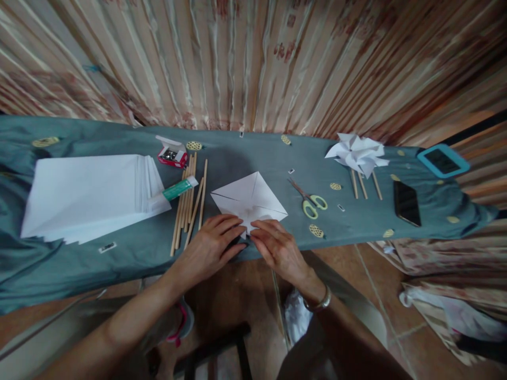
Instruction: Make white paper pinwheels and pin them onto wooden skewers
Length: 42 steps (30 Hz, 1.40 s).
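A white paper square (250, 196) lies corner-on in front of me, with cuts running from its corners toward the middle. My left hand (216, 241) is at its near corner, fingers bent over the paper and thumb below. From the other side my right hand (279, 247) grips the same near edge, fingers together. Both hands cover much of that corner, so its exact fold is hidden. To the right of the paper, scissors (309, 202) with yellow-green handles lie spread slightly. Left of it are several wooden sticks (184, 211).
A stack of white paper (87, 190) lies at left, with a green glue tube (179, 189) at its edge. Behind is an open red box (172, 154) of small metal pieces. At right are paper pinwheels (358, 153), a phone (407, 202) and a blue-framed device (443, 160).
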Tool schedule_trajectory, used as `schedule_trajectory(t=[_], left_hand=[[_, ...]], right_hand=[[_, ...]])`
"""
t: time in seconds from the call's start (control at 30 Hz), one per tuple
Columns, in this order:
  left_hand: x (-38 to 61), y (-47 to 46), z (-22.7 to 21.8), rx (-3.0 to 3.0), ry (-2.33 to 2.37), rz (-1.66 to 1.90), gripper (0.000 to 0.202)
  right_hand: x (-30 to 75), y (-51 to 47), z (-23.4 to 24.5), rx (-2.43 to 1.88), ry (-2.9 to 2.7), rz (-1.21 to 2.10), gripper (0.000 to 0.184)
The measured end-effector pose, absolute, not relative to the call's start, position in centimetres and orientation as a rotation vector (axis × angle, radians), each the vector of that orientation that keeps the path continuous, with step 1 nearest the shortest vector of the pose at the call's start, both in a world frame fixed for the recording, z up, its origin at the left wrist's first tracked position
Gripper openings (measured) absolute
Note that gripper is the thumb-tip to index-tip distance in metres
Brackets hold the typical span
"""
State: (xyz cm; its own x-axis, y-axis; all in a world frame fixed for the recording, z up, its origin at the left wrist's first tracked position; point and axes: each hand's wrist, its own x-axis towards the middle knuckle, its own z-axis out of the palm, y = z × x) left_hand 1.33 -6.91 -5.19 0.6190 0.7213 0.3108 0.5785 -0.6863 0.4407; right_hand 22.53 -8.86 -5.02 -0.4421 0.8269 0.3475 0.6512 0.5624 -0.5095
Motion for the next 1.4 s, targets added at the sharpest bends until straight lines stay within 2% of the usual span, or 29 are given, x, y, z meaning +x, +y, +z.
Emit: schedule_trajectory(t=[0.3,0.53,0.87,1.4], left_hand=[[1.7,-6.5,-5.6,2.605,1.072,0.763,0.026],[2.2,-6.2,-5.3,2.552,1.089,0.828,0.019],[2.6,-6.2,-5.5,2.498,1.081,0.814,0.02],[2.9,-6.6,-5.8,2.601,1.043,0.818,0.029]], right_hand=[[21.7,-7.8,-5.2,-1.323,-1.892,0.531,0.01],[21.1,-6.8,-4.9,-1.426,-1.849,0.499,0.012],[21.0,-6.3,-4.4,-1.603,-1.934,0.407,0.023],[21.1,-5.8,-4.5,-1.666,-1.825,0.488,0.014]])
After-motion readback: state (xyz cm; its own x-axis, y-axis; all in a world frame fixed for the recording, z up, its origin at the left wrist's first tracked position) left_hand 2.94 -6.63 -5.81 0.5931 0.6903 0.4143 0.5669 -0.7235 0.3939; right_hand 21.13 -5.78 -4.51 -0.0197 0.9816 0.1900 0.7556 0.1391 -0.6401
